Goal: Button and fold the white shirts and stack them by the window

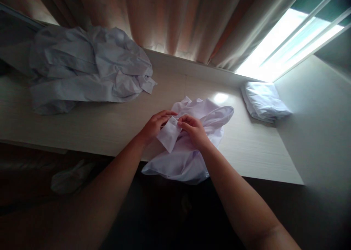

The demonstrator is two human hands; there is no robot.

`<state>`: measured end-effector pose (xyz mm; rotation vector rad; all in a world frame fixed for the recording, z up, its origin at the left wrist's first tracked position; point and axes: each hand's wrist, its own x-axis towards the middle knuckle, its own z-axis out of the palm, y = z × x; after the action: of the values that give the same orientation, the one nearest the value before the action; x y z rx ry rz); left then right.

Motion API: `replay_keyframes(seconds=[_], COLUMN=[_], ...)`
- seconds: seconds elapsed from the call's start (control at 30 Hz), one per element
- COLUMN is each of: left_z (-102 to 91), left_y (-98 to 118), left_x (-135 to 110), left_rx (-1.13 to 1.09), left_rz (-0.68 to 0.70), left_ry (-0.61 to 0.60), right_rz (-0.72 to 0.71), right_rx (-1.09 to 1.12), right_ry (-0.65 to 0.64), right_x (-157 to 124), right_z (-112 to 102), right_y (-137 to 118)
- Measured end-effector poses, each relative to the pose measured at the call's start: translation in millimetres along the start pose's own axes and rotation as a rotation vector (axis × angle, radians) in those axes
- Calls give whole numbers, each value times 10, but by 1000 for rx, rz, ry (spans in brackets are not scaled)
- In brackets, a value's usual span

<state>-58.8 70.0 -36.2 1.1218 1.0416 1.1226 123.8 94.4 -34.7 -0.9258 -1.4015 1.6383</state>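
Note:
A crumpled white shirt (189, 162) lies at the front edge of the pale wooden counter, with its lower part hanging over the edge. A stiff flap (169, 135) of it, a collar or cuff, stands up between my hands. My right hand (192, 127) pinches the flap's right edge between thumb and fingertips. On the other side, my left hand (157, 125) holds the flap's far edge, its fingers reaching toward my right fingertips. Part of the left thumb and fingers is hidden behind the cloth.
Another rumpled white garment (93, 67) is spread on the counter (109, 124) at the left. A folded white stack (265, 102) sits at the right, against the wall (323, 125). Curtains (175, 19) hang behind, beside a bright window. A pale bag-like thing (70, 178) lies below.

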Motion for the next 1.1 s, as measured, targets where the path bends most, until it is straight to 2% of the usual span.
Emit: replay_keyframes(seconds=[0.1, 0.3, 0.47, 0.63, 0.87, 1.1], left_z=[-49, -80, -69, -75, -72, -96], left_y=[53, 31, 21, 35, 20, 21], left_x=[-37, -36, -4, -1, 13, 32], left_rx=[-2, 114, 158, 169, 190, 215], left_rz=[-92, 57, 124, 134, 141, 190], left_ry=[-154, -225, -172, -178, -81, -12], right_rz=[-25, -24, 0, 5, 58, 52], right_rx=[22, 44, 57, 64, 59, 5], right_ry=[-31, -48, -42, -47, -55, -60], right_x=[-12, -31, -38, -41, -32, -22], right_z=[-28, -52, -45, -52, -37, -58], right_y=[-27, -65, -71, -75, -88, -111])
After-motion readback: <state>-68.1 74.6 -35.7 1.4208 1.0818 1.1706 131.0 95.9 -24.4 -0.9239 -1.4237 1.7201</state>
